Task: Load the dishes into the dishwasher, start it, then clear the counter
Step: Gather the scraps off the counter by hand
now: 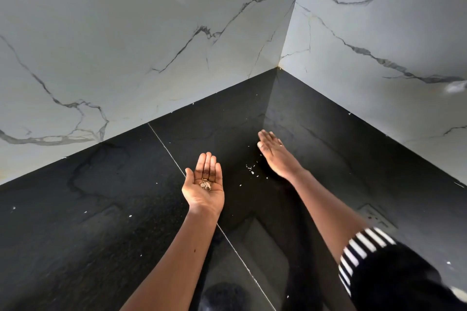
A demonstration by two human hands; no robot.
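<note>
Right hand (pixel 274 154), fingers flat on the table (pixel 101 209), should sweep the crumbs (pixel 250 168) slowly into the open left hand (pixel 203 184).

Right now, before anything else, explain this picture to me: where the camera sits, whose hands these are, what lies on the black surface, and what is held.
No machine here: a person works bare-handed, and the one camera sits on their head, looking down. The left hand is turned palm up, with a few small scraps lying in it. The right hand is stretched flat at the black counter beside scattered white crumbs; whether it touches is unclear. Marble-patterned walls meet in the corner behind.
</note>
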